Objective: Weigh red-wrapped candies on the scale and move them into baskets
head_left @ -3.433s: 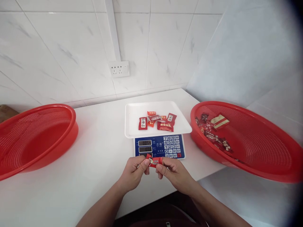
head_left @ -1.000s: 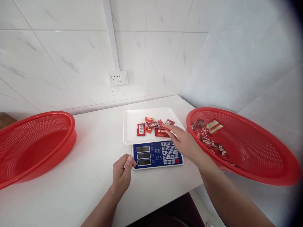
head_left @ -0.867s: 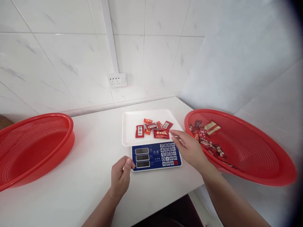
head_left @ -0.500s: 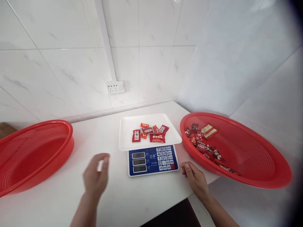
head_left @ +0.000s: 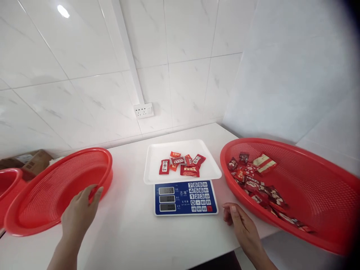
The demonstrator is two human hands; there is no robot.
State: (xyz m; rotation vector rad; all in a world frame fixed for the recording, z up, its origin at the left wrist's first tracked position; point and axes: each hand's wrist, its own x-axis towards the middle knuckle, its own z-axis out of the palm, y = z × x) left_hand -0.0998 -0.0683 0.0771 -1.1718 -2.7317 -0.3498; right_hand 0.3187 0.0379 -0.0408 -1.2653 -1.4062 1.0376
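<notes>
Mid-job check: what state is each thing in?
Scale: display showing digits.
White tray: on the scale, loaded.
Tray candies: wrapped.
Left basket: open side up.
Right basket: open side up, holding wrapped sweets.
Left hand: curved, at left basket; contact unclear.
Right hand: loosely curled.
Wall socket: nothing plugged in.

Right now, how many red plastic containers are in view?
3: the left basket, left of the scale; the right basket, holding wrapped candies; and a third container, partly cut off by the picture's left edge. More could be hidden.
</notes>
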